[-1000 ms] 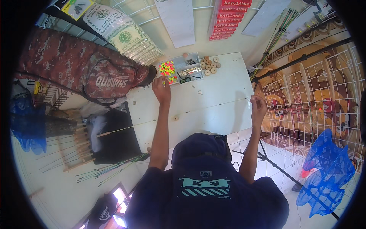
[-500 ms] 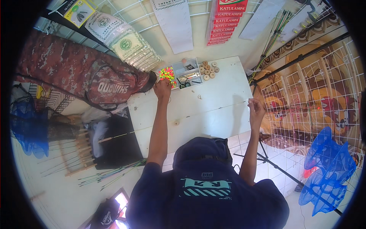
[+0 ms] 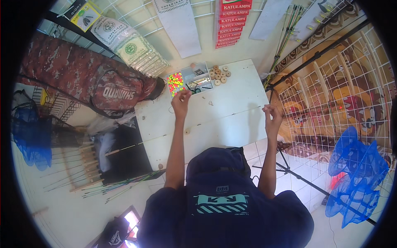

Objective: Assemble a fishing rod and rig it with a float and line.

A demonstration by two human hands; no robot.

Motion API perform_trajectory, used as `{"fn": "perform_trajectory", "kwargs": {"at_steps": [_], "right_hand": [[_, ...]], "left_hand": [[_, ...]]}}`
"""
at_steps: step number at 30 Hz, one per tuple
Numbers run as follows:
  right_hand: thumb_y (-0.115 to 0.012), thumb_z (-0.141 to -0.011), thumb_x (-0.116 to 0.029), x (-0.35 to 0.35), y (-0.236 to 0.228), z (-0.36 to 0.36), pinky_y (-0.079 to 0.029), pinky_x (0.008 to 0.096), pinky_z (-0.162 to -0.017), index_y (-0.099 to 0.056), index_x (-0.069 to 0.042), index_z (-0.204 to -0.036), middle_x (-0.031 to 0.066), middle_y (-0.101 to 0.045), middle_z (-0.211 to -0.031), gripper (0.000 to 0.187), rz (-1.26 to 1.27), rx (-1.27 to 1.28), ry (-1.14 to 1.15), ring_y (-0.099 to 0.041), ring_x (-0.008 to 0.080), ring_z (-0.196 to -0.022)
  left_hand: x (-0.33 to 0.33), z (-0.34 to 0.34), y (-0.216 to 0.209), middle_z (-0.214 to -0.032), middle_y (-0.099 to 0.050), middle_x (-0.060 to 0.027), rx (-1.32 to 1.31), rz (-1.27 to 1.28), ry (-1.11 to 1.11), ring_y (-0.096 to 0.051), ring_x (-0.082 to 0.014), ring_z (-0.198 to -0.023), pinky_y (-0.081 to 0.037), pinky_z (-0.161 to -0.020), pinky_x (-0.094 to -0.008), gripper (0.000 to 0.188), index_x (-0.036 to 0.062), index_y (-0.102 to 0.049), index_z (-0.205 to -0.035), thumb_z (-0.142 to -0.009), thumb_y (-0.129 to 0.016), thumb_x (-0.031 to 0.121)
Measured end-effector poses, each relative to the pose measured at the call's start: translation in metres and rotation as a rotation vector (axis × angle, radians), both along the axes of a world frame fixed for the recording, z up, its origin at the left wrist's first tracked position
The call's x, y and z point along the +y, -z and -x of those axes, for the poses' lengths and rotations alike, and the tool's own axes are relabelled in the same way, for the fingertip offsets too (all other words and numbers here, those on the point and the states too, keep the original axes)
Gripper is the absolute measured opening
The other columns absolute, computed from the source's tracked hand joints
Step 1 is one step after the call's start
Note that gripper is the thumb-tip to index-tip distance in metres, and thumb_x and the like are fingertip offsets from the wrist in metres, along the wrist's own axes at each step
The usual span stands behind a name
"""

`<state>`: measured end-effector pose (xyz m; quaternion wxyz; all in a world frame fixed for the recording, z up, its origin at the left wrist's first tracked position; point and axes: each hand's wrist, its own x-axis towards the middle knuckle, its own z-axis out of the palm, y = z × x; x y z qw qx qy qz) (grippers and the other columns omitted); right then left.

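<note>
My left hand [image 3: 181, 103] is over the white tabletop [image 3: 223, 128], just in front of a compartment box [image 3: 188, 73]. Its thumb and fingers are pinched together; whatever they hold is too small to make out. Small pink, yellow and orange beads [image 3: 175, 82] fill the box's left compartment, while dark and metallic small parts [image 3: 199, 84] lie in another. My right hand [image 3: 273, 118] is raised by the table's right edge, fingertips pinched on something tiny that I cannot name. A thin loop [image 3: 211, 103] lies on the tabletop between the hands.
Several round tan discs [image 3: 219, 73] sit right of the box. A camouflage bag [image 3: 111, 84] rests at the left. To the right stand a black tripod [image 3: 286, 168], a white wire grid [image 3: 331, 91] and blue nets [image 3: 355, 173]. Packets [image 3: 232, 25] hang on the back wall.
My left hand has drawn back from the bead compartment toward me and slightly right, its fingers pinched. My right hand stays near the table's right edge. The whole view has shifted slightly.
</note>
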<state>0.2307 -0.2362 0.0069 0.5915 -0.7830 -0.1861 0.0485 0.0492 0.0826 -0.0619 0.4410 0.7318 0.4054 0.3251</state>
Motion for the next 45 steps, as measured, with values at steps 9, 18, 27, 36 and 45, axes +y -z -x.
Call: {"fn": "perform_trajectory", "kwargs": {"at_steps": [9,18,27,36,45], "right_hand": [[-0.070,-0.085,-0.010,-0.017,-0.002,0.010,-0.048,0.0295,-0.083,-0.070,-0.002,-0.095,0.0080,-0.071,-0.088,0.012,0.121,-0.041,-0.105,-0.065,0.0169,-0.086],[-0.068,-0.085,-0.006,-0.030,-0.014,0.010,-0.050,0.0306,-0.081,-0.071,-0.003,-0.095,0.0086,-0.072,-0.091,0.011,0.136,0.124,-0.254,-0.069,0.0185,-0.087],[-0.066,-0.087,-0.007,-0.040,0.001,-0.012,-0.051,0.0328,-0.079,-0.065,-0.001,-0.092,0.0107,-0.070,-0.083,0.008,0.102,0.042,-0.407,-0.068,0.0209,-0.083],[-0.065,-0.088,-0.010,-0.042,0.013,-0.034,-0.051,0.0308,-0.075,-0.062,0.000,-0.093,0.0084,-0.069,-0.083,0.010,0.112,0.072,-0.464,-0.066,0.0173,-0.076],[-0.066,-0.085,-0.008,-0.035,0.005,-0.050,-0.051,0.0297,-0.074,-0.064,0.000,-0.091,0.0080,-0.069,-0.082,0.009,0.084,0.048,-0.499,-0.065,0.0160,-0.075]], "left_hand": [[-0.148,-0.022,-0.013,-0.087,-0.070,-0.0040,-0.085,0.437,0.273,-0.060,-0.0069,-0.073,-0.047,-0.065,-0.0217,0.016,0.0024,-0.071,-0.100,-0.088,-0.068,0.013],[-0.211,-0.048,-0.039,-0.084,-0.069,-0.0053,-0.210,0.738,0.355,-0.062,-0.0103,-0.075,-0.050,-0.072,-0.0242,0.019,-0.0028,-0.069,-0.098,-0.084,-0.073,0.010],[-0.252,-0.072,-0.037,-0.091,-0.068,-0.0073,-0.320,0.822,0.273,-0.062,-0.0140,-0.081,-0.050,-0.078,-0.0282,0.028,-0.0004,-0.067,-0.112,-0.089,-0.069,0.016],[-0.260,-0.094,-0.024,-0.092,-0.068,-0.0080,-0.381,0.839,0.169,-0.062,-0.0150,-0.086,-0.049,-0.080,-0.0298,0.025,-0.0005,-0.066,-0.104,-0.087,-0.071,0.016],[-0.252,-0.113,-0.040,-0.097,-0.066,-0.0066,-0.430,0.920,0.229,-0.063,-0.0144,-0.085,-0.051,-0.081,-0.0288,0.024,0.0016,-0.066,-0.109,-0.090,-0.067,0.016]]}}
